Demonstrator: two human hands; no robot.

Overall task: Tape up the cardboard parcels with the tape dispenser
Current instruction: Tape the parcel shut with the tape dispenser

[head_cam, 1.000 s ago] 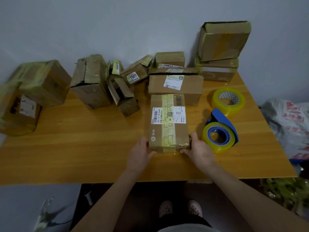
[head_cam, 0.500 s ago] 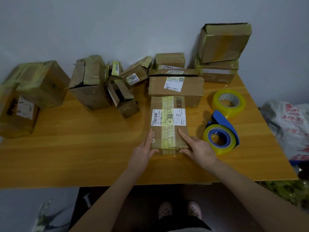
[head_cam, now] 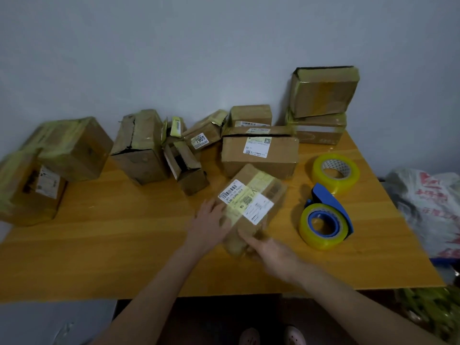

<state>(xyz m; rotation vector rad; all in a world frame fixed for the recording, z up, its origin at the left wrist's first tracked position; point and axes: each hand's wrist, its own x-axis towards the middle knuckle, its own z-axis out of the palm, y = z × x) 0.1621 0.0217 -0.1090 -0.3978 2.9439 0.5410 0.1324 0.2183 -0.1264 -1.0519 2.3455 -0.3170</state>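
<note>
A small cardboard parcel (head_cam: 251,202) with a white label and a yellow tape strip is raised off the wooden table (head_cam: 112,240), tilted and turned askew. My left hand (head_cam: 211,222) grips its left side, and my right hand (head_cam: 271,252) holds its near end from below; that end is blurred. The blue tape dispenser (head_cam: 326,220) with a yellowish roll stands on the table to the right of the parcel, apart from both hands. A spare tape roll (head_cam: 336,173) lies behind it.
Several taped and torn cardboard parcels line the back of the table, with two stacked at the back right (head_cam: 321,105) and a large one (head_cam: 258,155) right behind the held parcel. A plastic bag (head_cam: 428,210) lies beyond the right edge.
The parcel lay flat and square on the table with both hands on its near end; now both hands have lifted and turned it, its far end swung to the right.
</note>
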